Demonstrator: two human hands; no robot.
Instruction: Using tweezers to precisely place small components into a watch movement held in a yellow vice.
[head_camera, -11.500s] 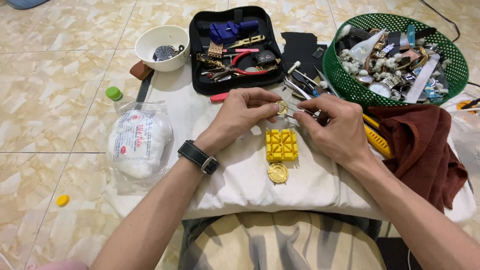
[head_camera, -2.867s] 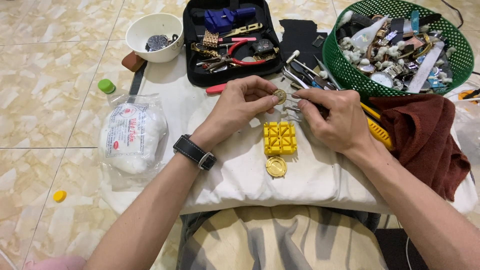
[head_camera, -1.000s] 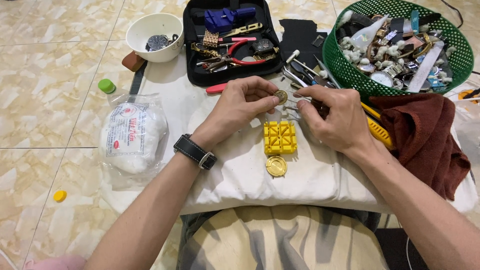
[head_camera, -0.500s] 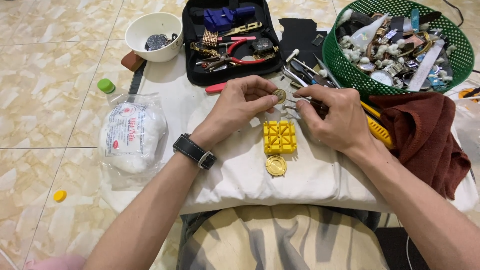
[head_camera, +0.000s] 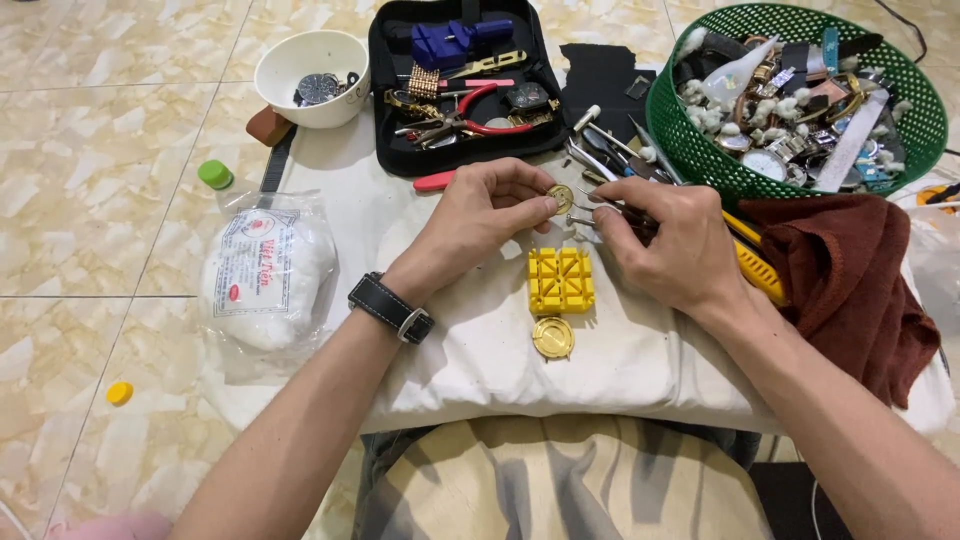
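Observation:
My left hand (head_camera: 482, 218) pinches a small round gold watch part (head_camera: 560, 197) between thumb and fingers above a white cloth pad (head_camera: 470, 340). My right hand (head_camera: 668, 245) grips thin metal tweezers (head_camera: 590, 208), whose tips reach toward that gold part. Just below the hands a yellow plastic watch holder block (head_camera: 560, 280) rests on the pad, and a round gold watch case back (head_camera: 553, 337) lies in front of it. A black-strapped watch sits on my left wrist.
A black zip case of tools (head_camera: 460, 85) lies open at the back, a white bowl (head_camera: 300, 62) to its left. A green basket (head_camera: 700, 150) of watch parts stands back right, a brown cloth (head_camera: 860, 280) beside it. A plastic bag of cotton (head_camera: 265, 275) lies left.
Both hands keep nearly the same place with the gold part and tweezers; only small finger shifts show.

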